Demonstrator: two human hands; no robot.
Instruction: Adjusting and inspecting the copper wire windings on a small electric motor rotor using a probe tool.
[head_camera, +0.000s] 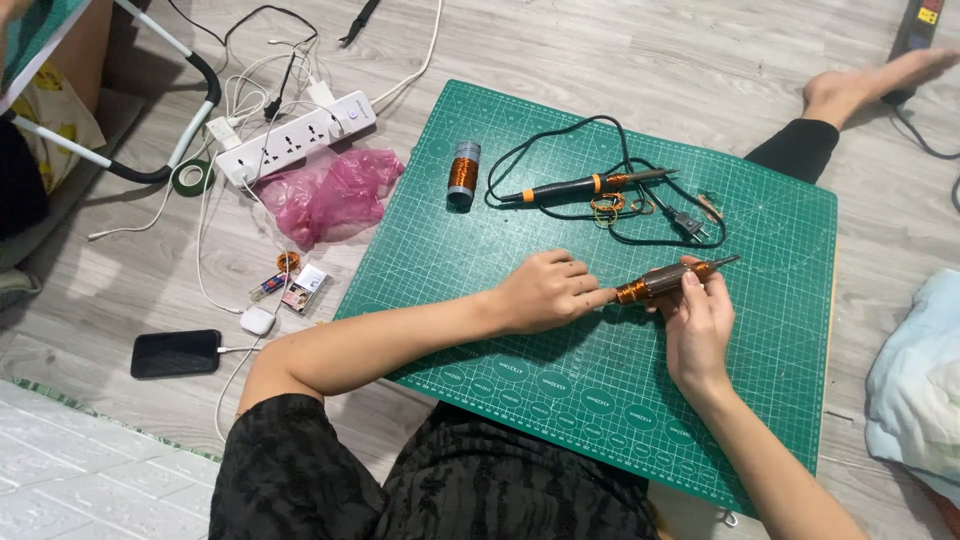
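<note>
Floorboards of grey wood carry the whole scene, seen from above. At nine o'clock a black phone (175, 353) lies on its charging lead; higher, toward eleven o'clock, a white power strip (292, 138) is flanked by a crumpled pink plastic bag (328, 193). A green cutting mat (600, 380) fills the centre, with a spool of copper wire (462, 173) stood upright near its twelve o'clock edge and a soldering iron (585, 186) with its black cord laid just beside it.

The left hand (545, 290) is brought in from eight o'clock, forearm low across the mat, palm down, its fingers curled together and pinched on the near end of a copper-wound rod (668, 281). The rod is held just above the mat at the centre, tilted up toward two o'clock. It is judged light and stiff, though the fine winding looks easily scuffed or unravelled; the bare dark section and the ends seem the safer places to take hold.

The right hand (697, 320) is raised from five o'clock, wrist straight, its fingers closed around the rod's middle from below with the thumb laid on top. A bare foot (868, 82) is stretched out at two o'clock, and pale cloth (915, 385) is bundled at four o'clock.
</note>
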